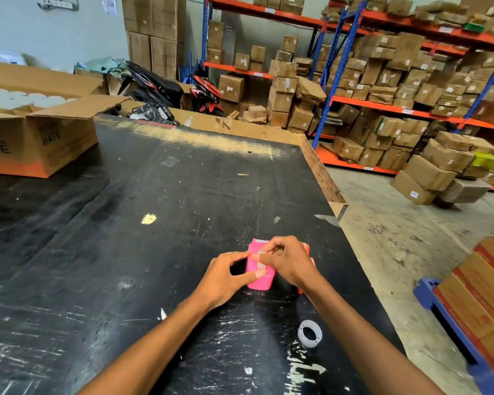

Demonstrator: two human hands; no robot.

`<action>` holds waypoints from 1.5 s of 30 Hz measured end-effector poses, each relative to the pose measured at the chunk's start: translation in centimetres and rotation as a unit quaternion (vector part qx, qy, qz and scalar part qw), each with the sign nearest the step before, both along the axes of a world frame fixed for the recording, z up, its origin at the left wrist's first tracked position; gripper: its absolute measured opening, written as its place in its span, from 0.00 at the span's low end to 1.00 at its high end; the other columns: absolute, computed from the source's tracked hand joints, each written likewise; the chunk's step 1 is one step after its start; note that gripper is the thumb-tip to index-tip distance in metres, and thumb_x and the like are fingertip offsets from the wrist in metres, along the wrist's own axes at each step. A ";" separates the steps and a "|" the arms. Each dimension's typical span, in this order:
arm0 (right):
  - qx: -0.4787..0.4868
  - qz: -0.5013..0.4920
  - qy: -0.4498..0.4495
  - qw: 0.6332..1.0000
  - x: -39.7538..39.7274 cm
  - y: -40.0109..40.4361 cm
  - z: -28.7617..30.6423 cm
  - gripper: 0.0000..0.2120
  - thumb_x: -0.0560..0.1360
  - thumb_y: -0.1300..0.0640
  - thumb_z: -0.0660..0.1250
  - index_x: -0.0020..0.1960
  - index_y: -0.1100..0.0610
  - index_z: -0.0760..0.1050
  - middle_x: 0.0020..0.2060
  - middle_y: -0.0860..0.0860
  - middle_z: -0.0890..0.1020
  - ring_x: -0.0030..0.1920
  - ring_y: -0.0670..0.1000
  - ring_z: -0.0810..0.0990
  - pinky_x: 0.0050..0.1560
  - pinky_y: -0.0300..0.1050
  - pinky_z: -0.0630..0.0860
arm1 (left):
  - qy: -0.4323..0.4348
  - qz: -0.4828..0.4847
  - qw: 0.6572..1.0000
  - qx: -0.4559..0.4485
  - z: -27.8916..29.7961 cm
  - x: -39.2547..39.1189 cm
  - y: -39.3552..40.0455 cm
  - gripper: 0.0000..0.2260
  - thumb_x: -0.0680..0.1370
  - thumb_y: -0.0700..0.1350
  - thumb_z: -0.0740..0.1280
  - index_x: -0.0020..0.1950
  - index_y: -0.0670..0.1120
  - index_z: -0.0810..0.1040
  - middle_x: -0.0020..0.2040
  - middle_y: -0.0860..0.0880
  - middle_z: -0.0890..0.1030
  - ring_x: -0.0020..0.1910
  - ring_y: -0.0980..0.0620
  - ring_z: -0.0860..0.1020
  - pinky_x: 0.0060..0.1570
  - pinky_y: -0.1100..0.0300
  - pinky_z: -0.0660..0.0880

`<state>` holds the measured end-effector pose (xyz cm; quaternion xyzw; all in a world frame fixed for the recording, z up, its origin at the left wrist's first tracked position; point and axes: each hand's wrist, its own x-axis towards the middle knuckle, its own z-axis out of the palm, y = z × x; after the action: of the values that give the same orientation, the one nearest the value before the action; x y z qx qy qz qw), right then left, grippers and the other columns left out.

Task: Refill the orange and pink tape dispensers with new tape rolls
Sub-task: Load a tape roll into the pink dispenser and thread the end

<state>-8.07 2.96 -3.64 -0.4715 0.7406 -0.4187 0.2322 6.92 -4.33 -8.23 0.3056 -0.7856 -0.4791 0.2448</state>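
Note:
A pink tape dispenser (259,277) stands on the black table (126,238) near its right side. My left hand (226,276) grips its left side with thumb and fingers. My right hand (287,260) rests on the dispenser's top and pinches clear tape there. Just behind my right hand, slivers of an orange tape dispenser (307,249) show; most of it is hidden. An empty white tape core (310,334) lies on the table near my right forearm.
An open cardboard box (49,138) holding white rolls (17,98) sits at the table's far left. The table's right edge (337,201) drops to the concrete floor. Shelves of brown boxes fill the right; stacked cartons (485,303) stand on a blue pallet.

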 end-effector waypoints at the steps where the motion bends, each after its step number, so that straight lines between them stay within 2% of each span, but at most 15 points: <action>1: -0.009 0.000 -0.001 1.000 0.1 0.2 0.0 0.08 0.68 0.60 0.76 0.41 0.64 0.81 0.35 0.60 0.83 0.35 0.50 0.77 0.40 0.46 0.75 | 0.000 0.002 1.000 -0.002 0.2 0.0 0.1 0.29 0.68 0.59 0.73 0.67 0.50 0.76 0.66 0.54 0.78 0.65 0.60 0.74 0.65 0.65 0.67; 4: -0.006 0.006 0.009 1.000 -0.1 0.6 0.6 0.05 0.72 0.59 0.73 0.39 0.60 0.81 0.27 0.45 0.82 0.28 0.40 0.76 0.33 0.36 0.75 | 0.004 -0.004 1.000 -0.004 0.3 0.1 0.2 0.27 0.69 0.56 0.74 0.67 0.50 0.77 0.64 0.55 0.79 0.63 0.62 0.75 0.65 0.65 0.69; 8: -0.003 -0.022 -0.014 1.000 -1.1 0.3 1.9 0.07 0.73 0.55 0.71 0.43 0.58 0.83 0.30 0.49 0.81 0.30 0.45 0.78 0.30 0.42 0.79 | -0.001 -0.001 1.000 0.007 0.2 0.1 0.1 0.29 0.68 0.56 0.75 0.68 0.49 0.76 0.65 0.54 0.79 0.63 0.61 0.75 0.64 0.65 0.69; 10: 0.049 0.005 0.031 0.998 -1.1 0.3 2.3 0.08 0.74 0.52 0.69 0.41 0.54 0.83 0.25 0.43 0.78 0.29 0.41 0.74 0.31 0.34 0.72 | -0.008 0.002 1.000 0.009 0.1 0.0 0.1 0.30 0.68 0.56 0.75 0.68 0.50 0.76 0.64 0.56 0.79 0.62 0.63 0.75 0.60 0.71 0.68; 12: 0.098 0.049 0.078 0.991 -0.6 0.3 2.6 0.12 0.75 0.53 0.67 0.34 0.51 0.81 0.19 0.41 0.73 0.25 0.40 0.69 0.30 0.30 0.64 | -0.005 0.003 1.000 0.009 0.2 0.1 0.2 0.27 0.69 0.55 0.75 0.66 0.51 0.77 0.60 0.61 0.79 0.57 0.71 0.75 0.54 0.78 0.66; 15: 0.120 0.060 0.098 0.986 -0.7 -0.3 2.3 0.08 0.73 0.56 0.69 0.39 0.57 0.84 0.22 0.44 0.70 0.26 0.42 0.67 0.30 0.34 0.63 | -0.003 0.000 1.000 0.007 0.2 0.1 0.3 0.22 0.70 0.52 0.74 0.64 0.53 0.78 0.54 0.65 0.79 0.51 0.79 0.73 0.51 0.79 0.67; 17: 0.123 0.058 0.089 0.987 -0.9 -0.7 2.2 0.05 0.70 0.56 0.73 0.41 0.57 0.82 0.27 0.46 0.73 0.31 0.44 0.69 0.35 0.38 0.68 | -0.006 -0.003 1.000 0.015 0.4 0.2 0.4 0.26 0.69 0.57 0.74 0.66 0.53 0.77 0.59 0.62 0.79 0.56 0.73 0.74 0.55 0.77 0.67; 19: 0.130 0.061 0.071 0.987 -1.1 -0.8 2.2 0.08 0.68 0.56 0.76 0.43 0.58 0.80 0.31 0.47 0.76 0.34 0.46 0.72 0.39 0.40 0.70 | -0.010 -0.003 1.000 0.015 0.2 0.1 0.2 0.31 0.67 0.62 0.73 0.68 0.52 0.76 0.64 0.58 0.79 0.63 0.65 0.74 0.63 0.69 0.68; 21: 0.132 0.064 0.061 0.987 -1.3 -1.0 2.3 0.09 0.66 0.56 0.77 0.43 0.57 0.79 0.33 0.47 0.77 0.35 0.46 0.74 0.40 0.41 0.71 | -0.014 -0.003 1.000 0.012 0.1 0.1 0.1 0.33 0.66 0.65 0.72 0.68 0.53 0.75 0.65 0.57 0.79 0.64 0.63 0.74 0.66 0.64 0.69; 24: 0.122 0.075 0.060 0.988 -1.7 -1.3 2.1 0.09 0.66 0.56 0.77 0.38 0.52 0.76 0.32 0.48 0.77 0.34 0.46 0.73 0.40 0.44 0.71 | -0.012 -0.002 1.000 0.007 0.1 0.1 0.2 0.33 0.66 0.65 0.72 0.68 0.53 0.75 0.65 0.58 0.79 0.63 0.64 0.74 0.65 0.65 0.69; 27: 0.112 0.091 0.055 0.988 -2.2 -1.3 2.4 0.08 0.69 0.57 0.75 0.36 0.54 0.76 0.31 0.51 0.75 0.33 0.47 0.72 0.37 0.44 0.71 | -0.011 -0.002 1.000 0.006 -0.2 0.1 0.0 0.31 0.66 0.63 0.73 0.67 0.54 0.76 0.64 0.58 0.79 0.63 0.65 0.74 0.66 0.63 0.70; 33: 0.057 0.079 0.085 0.992 -3.6 -2.5 3.7 0.08 0.71 0.59 0.73 0.34 0.51 0.81 0.32 0.54 0.82 0.32 0.42 0.76 0.37 0.35 0.73 | -0.019 -0.005 1.000 0.000 -0.3 0.1 -0.2 0.32 0.67 0.63 0.72 0.69 0.53 0.74 0.66 0.57 0.77 0.64 0.64 0.73 0.56 0.76 0.65; 36: 0.076 0.078 0.071 0.992 -4.3 -3.3 3.7 0.11 0.71 0.58 0.73 0.31 0.50 0.81 0.27 0.47 0.79 0.27 0.39 0.74 0.32 0.31 0.70 | -0.020 -0.003 1.000 -0.005 -0.4 0.1 -0.2 0.33 0.66 0.65 0.71 0.69 0.55 0.74 0.67 0.57 0.77 0.65 0.64 0.72 0.59 0.72 0.66; 41: 0.114 0.072 0.063 0.989 -4.8 -4.6 3.0 0.09 0.71 0.60 0.73 0.33 0.53 0.82 0.27 0.50 0.78 0.27 0.43 0.73 0.30 0.36 0.72 | -0.006 -0.011 1.000 -0.012 -0.2 0.1 0.0 0.30 0.69 0.61 0.71 0.70 0.58 0.70 0.69 0.60 0.74 0.68 0.64 0.69 0.70 0.60 0.66; 45: 0.138 0.074 0.046 0.987 -5.2 -5.5 2.6 0.05 0.71 0.59 0.73 0.38 0.59 0.83 0.33 0.56 0.80 0.32 0.48 0.75 0.31 0.36 0.74 | -0.005 -0.035 0.998 -0.043 -0.2 0.0 0.4 0.27 0.72 0.61 0.67 0.70 0.66 0.66 0.72 0.61 0.70 0.71 0.66 0.65 0.74 0.53 0.62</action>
<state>-13.28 -2.58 -1.02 -0.5072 0.7642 -0.2717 0.2915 6.94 -3.95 -8.45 0.2693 -0.8171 -0.4513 0.2369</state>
